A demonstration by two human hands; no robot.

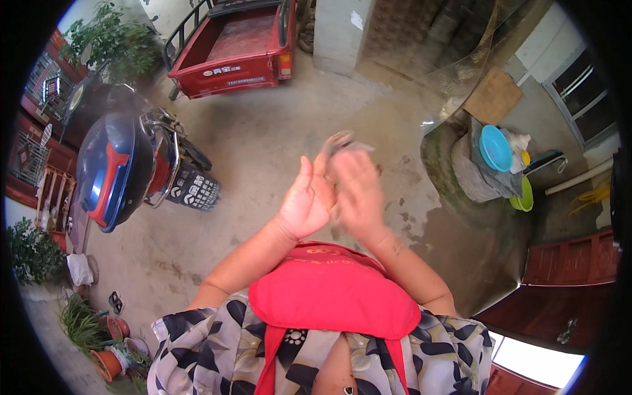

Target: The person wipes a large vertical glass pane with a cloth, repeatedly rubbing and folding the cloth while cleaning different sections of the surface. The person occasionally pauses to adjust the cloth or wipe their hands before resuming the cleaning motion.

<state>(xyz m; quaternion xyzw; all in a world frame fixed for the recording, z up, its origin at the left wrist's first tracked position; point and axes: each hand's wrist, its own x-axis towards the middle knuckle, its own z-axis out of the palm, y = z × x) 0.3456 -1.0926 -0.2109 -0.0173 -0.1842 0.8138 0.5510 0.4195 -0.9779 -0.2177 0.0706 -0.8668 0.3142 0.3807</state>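
Note:
My left hand (308, 202) is raised in front of my chest, palm up with the thumb apart. My right hand (356, 192) is close against its fingers and blurred by motion. A small greyish-brown thing (348, 143) shows at the fingertips, too blurred to name; which hand holds it is unclear. A red apron (335, 291) covers my chest below both hands, over a patterned short-sleeved shirt (197, 345).
A red cargo tricycle (222, 64) stands ahead, a motorcycle with a blue top case (111, 168) on the left. Potted plants (106, 365) line the lower left. At right, a blue basin (495, 148) rests on a stone slab (503, 185) near a green basin (524, 196) and wet concrete.

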